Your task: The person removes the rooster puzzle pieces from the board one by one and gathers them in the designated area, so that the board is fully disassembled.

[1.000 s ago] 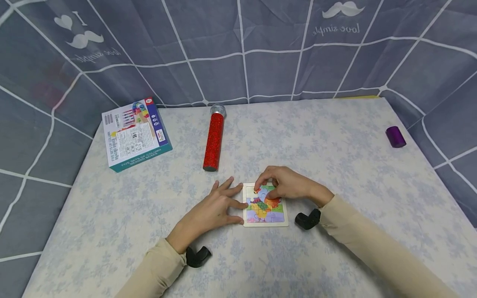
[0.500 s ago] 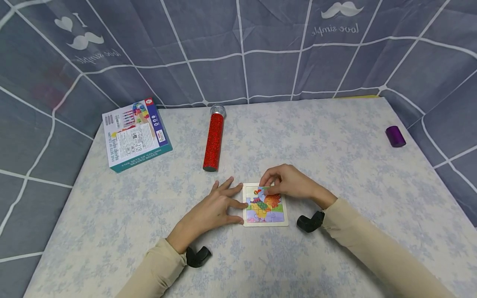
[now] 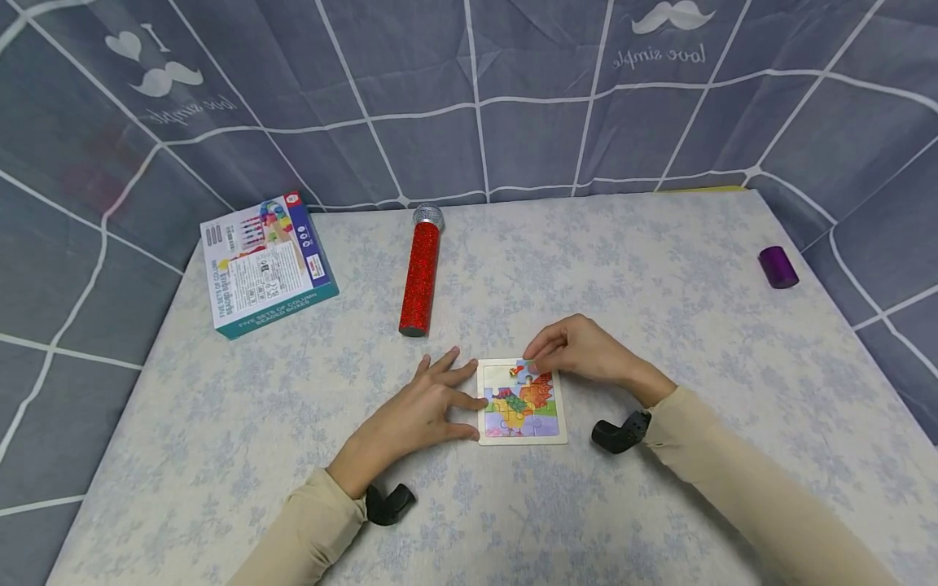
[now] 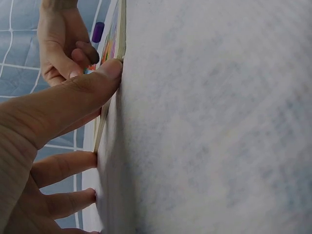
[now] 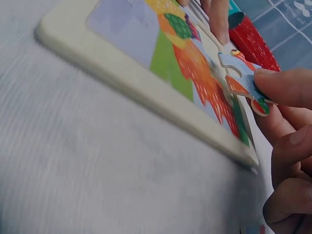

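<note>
A small square jigsaw puzzle (image 3: 523, 441) in a cream frame lies on the table, showing a colourful cartoon bird. Bare cream backing shows along its top. Between thumb and fingers, my right hand (image 3: 584, 352) pinches a blue, red and green puzzle piece (image 5: 248, 80) over the upper right part of the frame; in the right wrist view the piece is tilted and raised off the backing. My left hand (image 3: 423, 407) spreads its fingers along the frame's left side. Its thumb (image 4: 109, 70) touches the frame's edge in the left wrist view.
Behind the puzzle lies a red glitter microphone (image 3: 421, 277) with a silver head. A boxed bead set (image 3: 267, 264) sits at the back left, a purple cylinder (image 3: 778, 268) at the far right. Grey gridded curtain (image 3: 425, 65) hangs along the table's back.
My right hand has moved right and slightly back with the pinched puzzle piece, uncovering more cream backing at the puzzle's top. My left hand has stayed put.
</note>
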Motion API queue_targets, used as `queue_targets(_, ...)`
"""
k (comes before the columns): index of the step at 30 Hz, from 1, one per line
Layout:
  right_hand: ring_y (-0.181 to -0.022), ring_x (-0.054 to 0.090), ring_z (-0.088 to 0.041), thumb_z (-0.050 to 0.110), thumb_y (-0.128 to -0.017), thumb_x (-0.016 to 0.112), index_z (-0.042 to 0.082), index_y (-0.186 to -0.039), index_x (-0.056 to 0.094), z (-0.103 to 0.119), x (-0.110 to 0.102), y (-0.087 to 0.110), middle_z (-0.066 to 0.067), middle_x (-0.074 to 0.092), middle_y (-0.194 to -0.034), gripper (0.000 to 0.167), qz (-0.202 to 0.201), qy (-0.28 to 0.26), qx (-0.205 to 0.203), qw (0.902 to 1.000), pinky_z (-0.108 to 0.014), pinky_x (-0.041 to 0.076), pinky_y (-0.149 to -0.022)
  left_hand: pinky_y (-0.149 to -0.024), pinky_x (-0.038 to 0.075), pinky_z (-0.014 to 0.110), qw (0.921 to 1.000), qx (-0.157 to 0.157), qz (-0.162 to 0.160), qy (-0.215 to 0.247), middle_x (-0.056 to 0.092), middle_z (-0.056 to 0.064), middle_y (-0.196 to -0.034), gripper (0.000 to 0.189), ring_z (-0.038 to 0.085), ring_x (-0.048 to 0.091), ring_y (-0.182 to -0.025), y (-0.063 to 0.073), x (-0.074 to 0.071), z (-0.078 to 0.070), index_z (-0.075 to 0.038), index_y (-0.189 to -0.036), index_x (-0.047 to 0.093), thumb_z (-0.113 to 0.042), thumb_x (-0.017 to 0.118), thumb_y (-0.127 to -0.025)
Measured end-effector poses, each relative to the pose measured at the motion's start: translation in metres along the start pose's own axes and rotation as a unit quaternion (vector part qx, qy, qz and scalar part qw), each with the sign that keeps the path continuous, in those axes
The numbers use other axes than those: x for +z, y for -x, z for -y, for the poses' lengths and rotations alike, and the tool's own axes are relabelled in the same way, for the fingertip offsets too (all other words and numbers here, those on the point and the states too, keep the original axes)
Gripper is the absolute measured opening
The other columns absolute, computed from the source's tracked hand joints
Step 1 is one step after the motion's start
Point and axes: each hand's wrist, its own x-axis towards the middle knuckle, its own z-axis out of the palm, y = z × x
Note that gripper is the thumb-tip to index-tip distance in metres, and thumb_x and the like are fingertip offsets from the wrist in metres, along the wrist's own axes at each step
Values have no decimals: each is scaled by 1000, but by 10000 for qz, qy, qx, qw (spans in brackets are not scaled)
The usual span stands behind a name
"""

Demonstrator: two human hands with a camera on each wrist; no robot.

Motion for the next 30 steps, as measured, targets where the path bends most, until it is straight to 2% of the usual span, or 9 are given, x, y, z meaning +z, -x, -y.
queue_targets(5, -60, 51, -9, 14, -84, 76, 6, -101, 75, -10, -15, 11, -5, 75, -85, 19, -150, 27, 330, 9993, -23, 38, -52, -107, 16, 73, 10000, 10, -53, 39, 47, 21, -144, 43, 45, 24, -143, 0, 0, -1, -9, -110, 77, -24, 88, -71)
queue_targets(7, -59, 50, -11, 14, -84, 76, 5, -102, 75, -15, -21, 16, -5, 75, -85, 21, -190, -11, 420, 9989, -24, 40, -52, -107, 15, 73, 10000, 1, -74, 66, 47, 21, -144, 43, 45, 23, -144, 0, 0, -1, -9, -110, 77, -23, 88, -71)
queue_targets(11, -77, 65, -15, 17, -85, 76, 3, -105, 75, -25, -35, 29, -6, 75, -89, 25, -280, 35, 546, 9981, -26, 50, -68, -108, 14, 72, 9999, -42, -91, 136, 47, 21, -145, 43, 44, 22, -144, 1, 1, -1, -8, -110, 76, -22, 88, -71)
queue_targets(13, -85, 66, -16, 22, -85, 78, 4, -107, 75, -29, -42, 36, -5, 75, -90, 28, -390, 109, 654, 9970, -26, 51, -73, -108, 13, 72, 9998, -60, -99, 154, 47, 21, -145, 43, 44, 22, -144, 1, 1, -2, -8, -111, 76, -22, 88, -72)
queue_targets(22, -82, 59, -11, 33, -83, 79, 7, -109, 76, -42, -71, 66, -3, 75, -90, 36, -821, 367, 1101, 9898, -25, 47, -72, -109, 13, 71, 9998, -79, -71, 156, 47, 20, -145, 43, 44, 22, -145, 1, 0, -3, -8, -111, 76, -21, 88, -72)
queue_targets(30, -91, 60, -12, 36, -83, 79, 9, -109, 76, -47, -76, 71, -1, 75, -94, 37, -932, 584, 1198, 9867, -25, 48, -76, -109, 13, 71, 9998, -66, -73, 191, 46, 21, -145, 42, 44, 22, -145, 1, 0, -3, -9, -110, 76, -21, 88, -72)
